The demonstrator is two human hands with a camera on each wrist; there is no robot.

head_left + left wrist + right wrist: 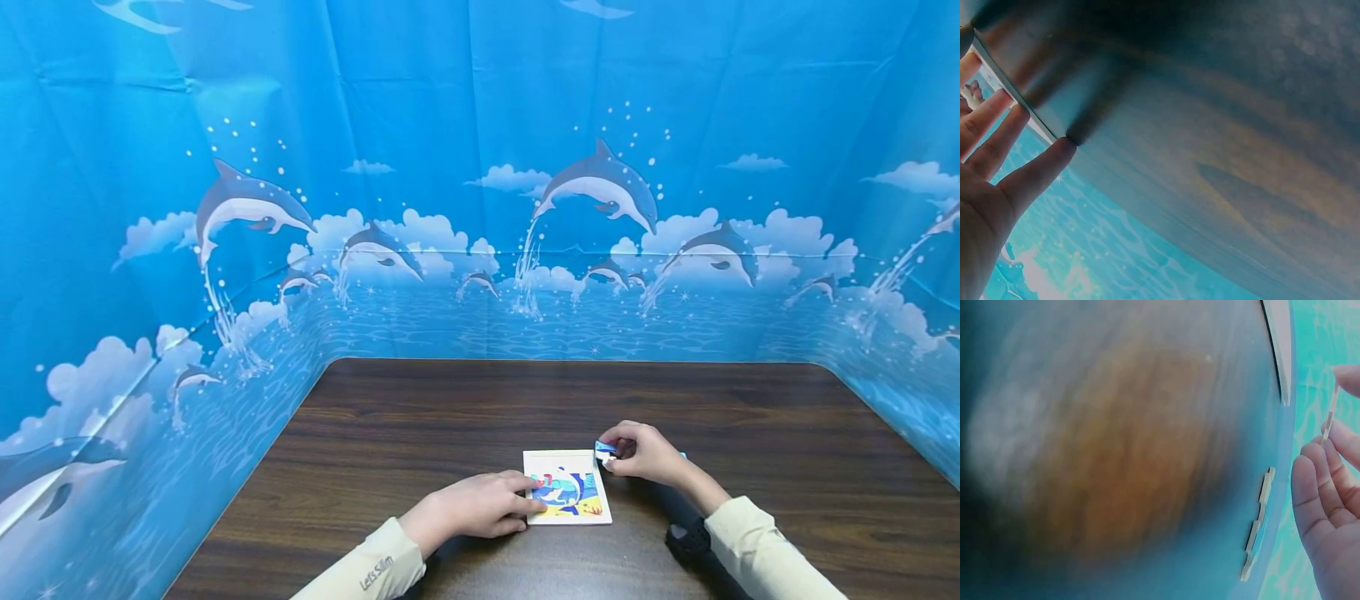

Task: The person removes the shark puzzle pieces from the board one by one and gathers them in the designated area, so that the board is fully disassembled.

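A white-framed picture puzzle (567, 487) with a sea-animal picture lies flat on the table; a pale strip shows along its top. My left hand (483, 503) rests at its left edge, the fingers stretched out with their tips on the board. At the board's upper right corner, my right hand (647, 454) pinches a blue and white puzzle piece (604, 451) between thumb and fingers. The right wrist view shows that thin piece (1330, 419) edge-on, above the table. Another puzzle piece (1259, 525) lies on the table below the right hand, mostly hidden in the head view.
The dark wood-grain table (420, 417) reaches back to a blue curtain (450, 167) printed with dolphins, which surrounds its far side and both sides. A black device (687, 542) sits by the right wrist, just above the tabletop.
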